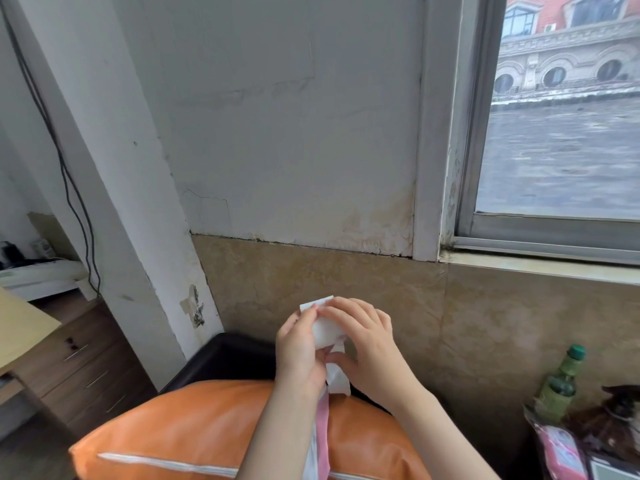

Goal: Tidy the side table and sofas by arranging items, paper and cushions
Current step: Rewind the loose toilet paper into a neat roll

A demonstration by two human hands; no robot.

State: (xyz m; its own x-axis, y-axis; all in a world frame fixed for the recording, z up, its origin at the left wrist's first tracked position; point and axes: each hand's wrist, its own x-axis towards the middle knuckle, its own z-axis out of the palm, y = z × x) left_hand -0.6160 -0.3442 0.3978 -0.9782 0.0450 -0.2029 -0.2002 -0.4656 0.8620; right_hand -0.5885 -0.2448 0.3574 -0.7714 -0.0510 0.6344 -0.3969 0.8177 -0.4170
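A folded white paper (325,332) is held up in front of the tan tiled wall, above an orange cushion (194,431). My left hand (300,351) grips its left side, thumb and fingertips pinching the top edge. My right hand (367,344) curls over its right side, thumb under the loose tail of paper that hangs down. A pink and white strip (322,427) dangles below my hands over the cushion. The cushion lies on a black sofa (225,358), whose back sits against the wall.
At the lower right stand a green bottle (561,386), a pink packet (561,448) and dark clutter. A wooden drawer unit (79,362) with a white device on top is at the left. A white pillar (114,188) and a window (561,116) rise behind.
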